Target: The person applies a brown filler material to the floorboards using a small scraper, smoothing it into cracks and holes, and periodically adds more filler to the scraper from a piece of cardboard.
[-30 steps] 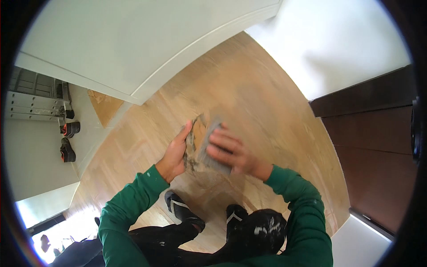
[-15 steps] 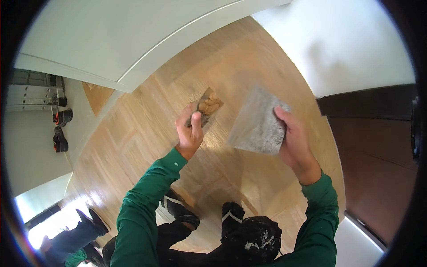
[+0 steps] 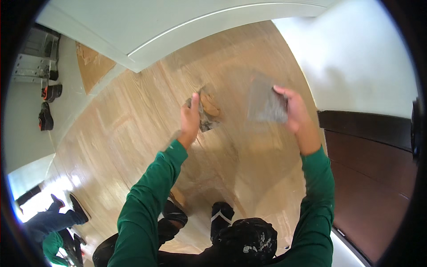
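A: What colours do we see just beside the fingers of the left hand (image 3: 190, 119)?

B: We see a tan-orange lump (image 3: 208, 105) on a grey plate (image 3: 209, 125), which is smeared darker.

A: And at the right hand's (image 3: 297, 111) fingers?

B: We find a grey sheet (image 3: 267, 104) there, blurred, mottled darker close to the fingertips.

A: Below all those fingers, we notice green sleeves (image 3: 151, 193).

B: Farther below, we see black trousers (image 3: 255, 233) splashed white, and dark footwear (image 3: 217, 226) with a white chevron.

A: Around the fingers?

B: We see a tan wood-grain floor (image 3: 120, 133), paler in streaks; well right of them, a reddish-brown panel (image 3: 369, 155).
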